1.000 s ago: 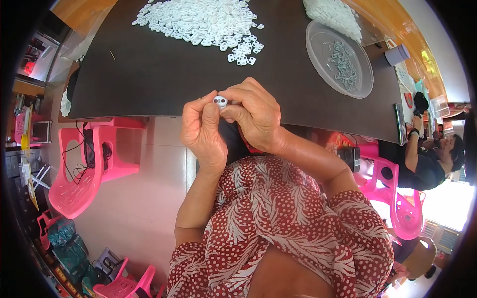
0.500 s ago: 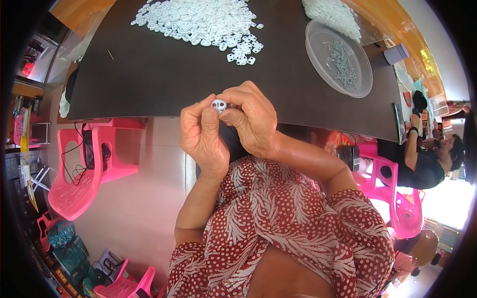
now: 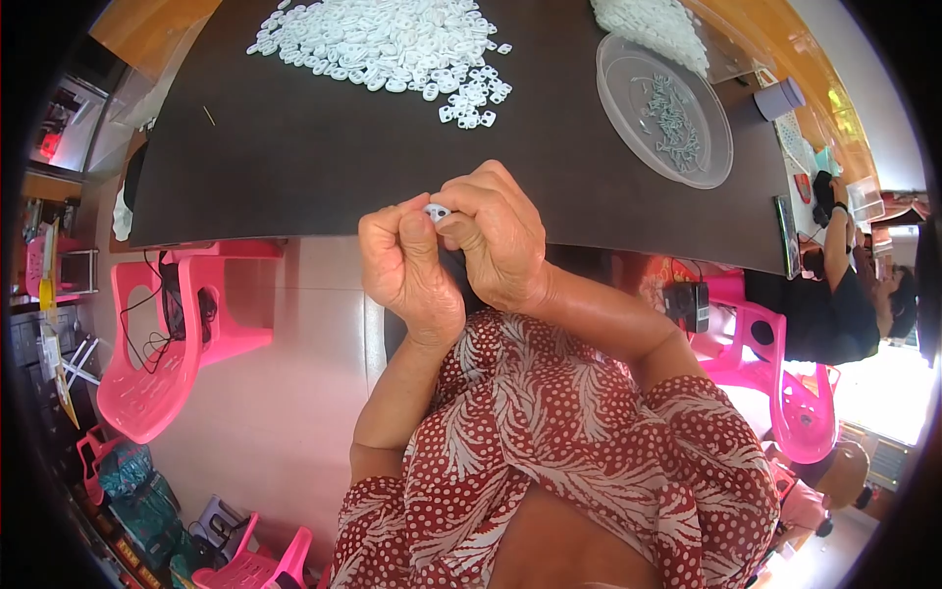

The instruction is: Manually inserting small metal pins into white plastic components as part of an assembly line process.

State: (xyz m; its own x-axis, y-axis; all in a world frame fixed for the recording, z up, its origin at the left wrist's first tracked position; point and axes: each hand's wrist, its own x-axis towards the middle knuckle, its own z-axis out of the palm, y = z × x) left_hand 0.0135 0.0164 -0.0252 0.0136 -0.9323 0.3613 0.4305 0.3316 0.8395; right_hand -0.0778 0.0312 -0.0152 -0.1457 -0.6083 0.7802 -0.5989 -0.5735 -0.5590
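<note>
Just over the table's near edge, my two hands meet around one small white plastic cord lock (image 3: 438,211) with two dark holes. My left hand (image 3: 412,265) pinches it from the left between thumb and bent fingers. From the right, the thumb and index finger of my right hand (image 3: 502,236) press on it. Fingertips cover much of the piece. Beyond them on the dark table (image 3: 324,177) lies a big heap of white oval pieces (image 3: 383,44) with holes. A smaller cluster of squarish white two-holed pieces (image 3: 474,98) touches its near right side.
A round clear plastic lid (image 3: 616,118) at the right holds many tiny grey-green parts, perhaps springs. Behind it is another white heap (image 3: 653,29). A greyish cup (image 3: 780,101) and a phone (image 3: 787,240) lie farther right. Pink chairs (image 3: 147,393) stand left and right; a person (image 3: 824,304) sits at right.
The cord lock has tilted between my fingers, and its holes now show less fully. My left hand has shifted slightly right. The person at right has moved an arm.
</note>
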